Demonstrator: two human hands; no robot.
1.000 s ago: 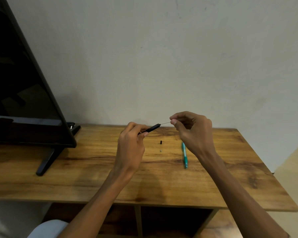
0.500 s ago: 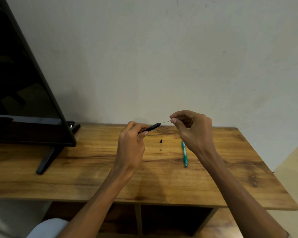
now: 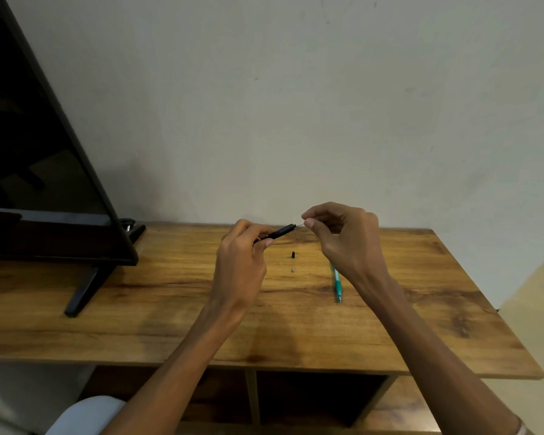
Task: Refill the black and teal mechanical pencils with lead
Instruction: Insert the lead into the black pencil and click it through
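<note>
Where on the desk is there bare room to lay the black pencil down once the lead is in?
Bare wood lies on the table right of the teal pencil, along the near edge, and between the monitor foot and the left hand. It is crowded mid-desk: the black cap and small pale piece lie there.

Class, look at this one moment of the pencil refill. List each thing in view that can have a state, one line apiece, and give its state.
black pencil: held above the table, cap off, open end toward the lead
lead: pinched, tip at the pencil's open end
left hand: grips the black pencil
right hand: pinches the lead
teal pencil: lying on the table, untouched
black cap: off, on the table
</note>
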